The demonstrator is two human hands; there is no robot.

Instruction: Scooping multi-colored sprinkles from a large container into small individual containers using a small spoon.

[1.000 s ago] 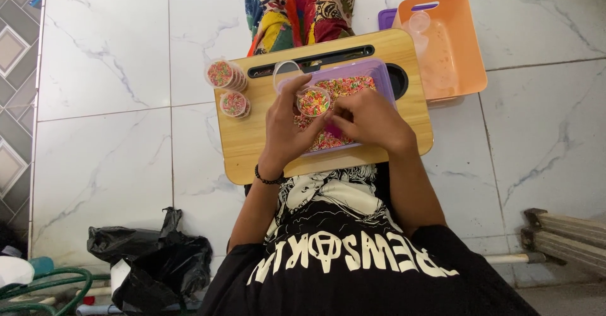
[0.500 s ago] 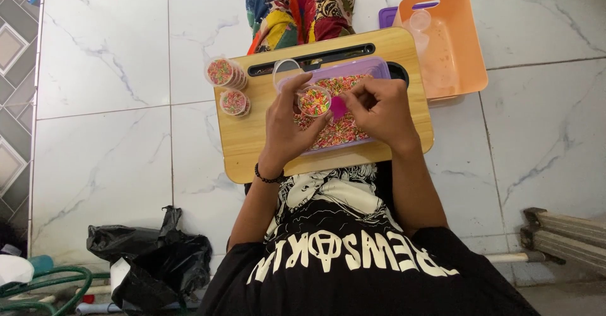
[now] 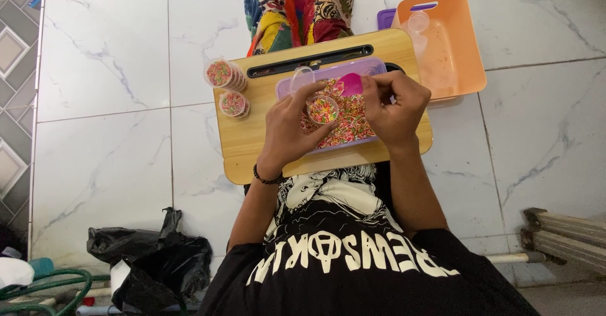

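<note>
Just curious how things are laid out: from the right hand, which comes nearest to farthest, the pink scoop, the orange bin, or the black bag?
1. Pink scoop: pinched in the right hand, over the purple tray.
2. Orange bin: on the floor, up and to the right.
3. Black bag: far lower left on the floor.

Left hand (image 3: 287, 133) covers the small round cup (image 3: 322, 110) walls; only its bead-filled top shows. Right hand (image 3: 392, 111) hides most of the pink scoop (image 3: 351, 84) & near part of the purple tray (image 3: 328, 76). Beads too small to tell apart. Seated person (image 3: 297, 7) opposite cut off by top edge. Black bag (image 3: 151, 262) contents hidden.
</note>
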